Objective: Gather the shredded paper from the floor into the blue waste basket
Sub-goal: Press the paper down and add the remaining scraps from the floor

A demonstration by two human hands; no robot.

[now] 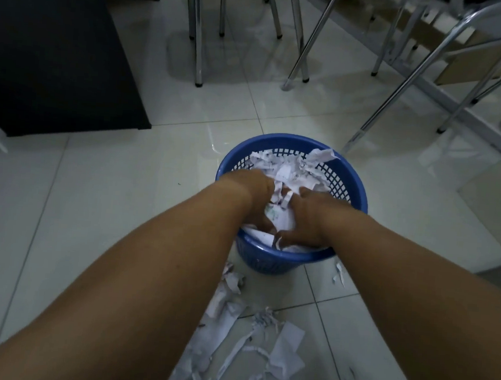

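Two hands inside the blue waste basket (286, 256), which stands upright on the white tiled floor (116, 197). The left hand (253, 199) and right hand (303, 221) are pushed toward each other, with a wad of shredded paper (278, 214) clamped between them. Fingers on both curl down into the wad, and the tips are mostly buried, so the exact grip is not readable. Strips poke up between the two hands.

The basket is nearly full. More shreds (293, 167) are heaped against the far mesh wall, and one crumpled piece (320, 158) sticks above the rim.

Not all of it is in. A loose pile of scraps (249, 342) lies on the floor just in front of the basket, between the forearms, running to the bottom edge of the view. A couple of stray strips (339, 275) lie beside the basket's base on the right.

Surroundings: a dark cabinet (59, 49) at far left and chrome chair legs (199, 42) behind the basket, well apart from it. More chrome frame legs (416, 92) are at far right.
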